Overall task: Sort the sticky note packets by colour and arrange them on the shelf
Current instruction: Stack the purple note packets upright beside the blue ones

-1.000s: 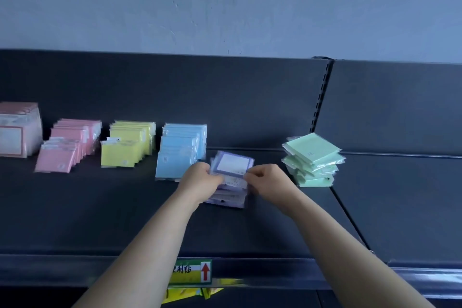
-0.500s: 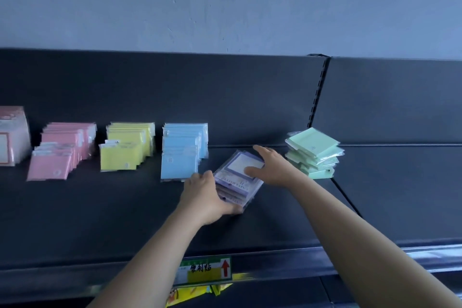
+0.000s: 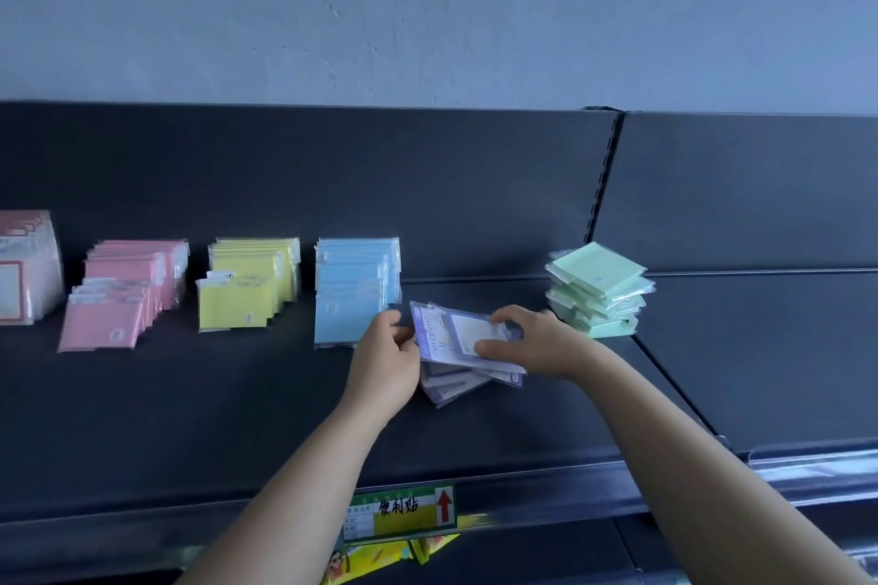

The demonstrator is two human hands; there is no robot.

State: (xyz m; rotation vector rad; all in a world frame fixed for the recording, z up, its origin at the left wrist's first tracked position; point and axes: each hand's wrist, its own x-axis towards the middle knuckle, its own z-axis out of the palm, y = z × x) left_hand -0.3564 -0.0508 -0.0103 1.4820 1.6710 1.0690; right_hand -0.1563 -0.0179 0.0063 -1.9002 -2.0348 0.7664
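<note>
A loose pile of purple sticky note packets point(image 3: 453, 349) lies on the dark shelf point(image 3: 190, 418), between the blue row and the green stack. My right hand point(image 3: 532, 342) grips the top purple packets from the right, thumb on top. My left hand point(image 3: 382, 359) holds the pile's left edge with curled fingers. Pink packets point(image 3: 121, 295), yellow packets point(image 3: 247, 283) and blue packets point(image 3: 354, 290) stand in neat leaning rows to the left. Green packets point(image 3: 598, 290) sit in an untidy flat stack on the right.
Larger pink-framed packets point(image 3: 23, 266) stand at the far left edge. A price label with a red arrow point(image 3: 404, 513) hangs on the shelf's front rail. A second shelf section point(image 3: 760, 347) begins right of the green stack.
Both hands lowered onto the purple pile half a second ago; now the right hand has drawn back onto the top packets and the left grips the pile's left edge.
</note>
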